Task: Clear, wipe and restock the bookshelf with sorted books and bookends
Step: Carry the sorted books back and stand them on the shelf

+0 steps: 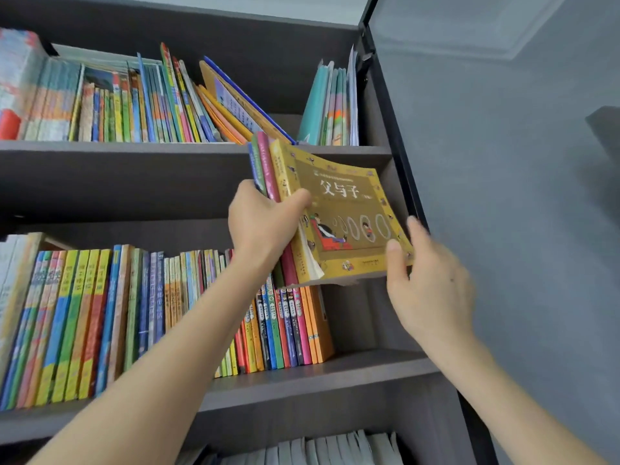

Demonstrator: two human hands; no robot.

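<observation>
Your left hand (265,223) grips four books (352,209), spines up and tilted. The yellow cover faces you, in front of the bookshelf (352,364) at its right end, above the middle row (100,313). Your arm reaches up, thumb across the cover. Your right hand (429,280) is blurred, thumb at the cover's lower corner; whether it grips is unclear. Three rows show, and the lowest row (335,448) is cut off.

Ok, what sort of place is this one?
Probably a home study or children's room: a bookshelf crammed with colourful children's books, a grey wall beside it, the left hand gripping a yellow book.
</observation>
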